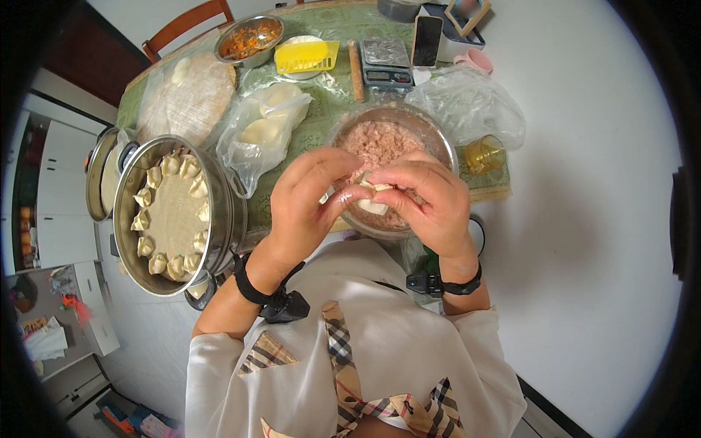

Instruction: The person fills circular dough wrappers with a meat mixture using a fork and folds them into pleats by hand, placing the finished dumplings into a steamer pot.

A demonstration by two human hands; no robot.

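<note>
Between the fingertips of my left hand (pixel 317 191) and my right hand (pixel 427 197) is a small folded dough dumpling (pixel 373 205). Both thumbs and forefingers pinch its upper edge, and the fingers partly cover it. Directly beneath my hands stands a metal bowl (pixel 446 148) of pink minced meat filling (pixel 378 139). To the left, a round steel steamer pot (pixel 123 235) holds a ring of shaped dumplings (pixel 157 264) on a beige steamer cloth (pixel 174 219). A clear plastic bag (pixel 252 164) with pale dough wrappers (pixel 263 131) lies between pot and bowl.
Behind the bowl are a wooden rolling pin (pixel 356 71), a kitchen scale (pixel 386 60) and an upright phone (pixel 427 41). An amber glass (pixel 485 155) stands near the right table edge beside a crumpled plastic bag (pixel 471 104). A floured round board (pixel 191 98) and a bowl of orange filling (pixel 249 41) sit far left.
</note>
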